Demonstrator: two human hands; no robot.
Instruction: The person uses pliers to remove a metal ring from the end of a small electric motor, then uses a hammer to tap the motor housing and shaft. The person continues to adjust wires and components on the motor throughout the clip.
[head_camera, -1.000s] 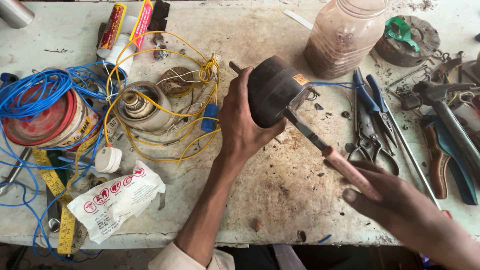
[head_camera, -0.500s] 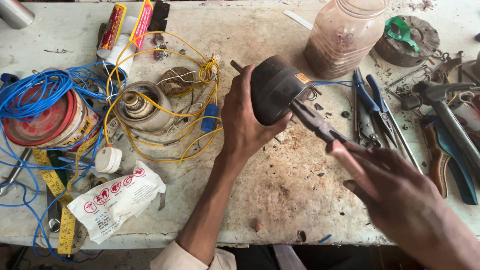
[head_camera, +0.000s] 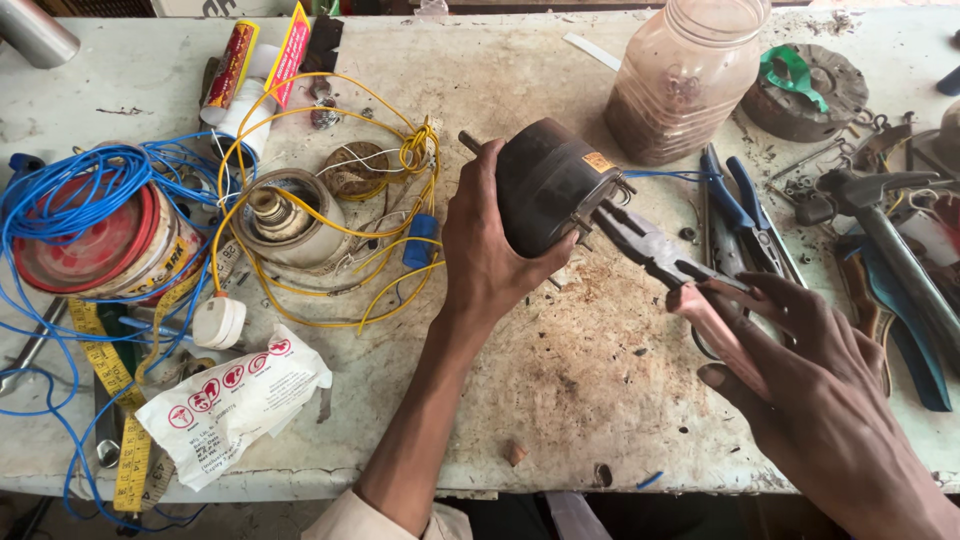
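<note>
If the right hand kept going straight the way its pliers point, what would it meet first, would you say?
The right hand aims its pliers up-left at the dark motor in the left hand. Their tip looks already at its bolts, though depth is unclear.

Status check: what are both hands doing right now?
Left hand grips dark motor. Right hand holds pliers at its end. Nothing between them.
</note>
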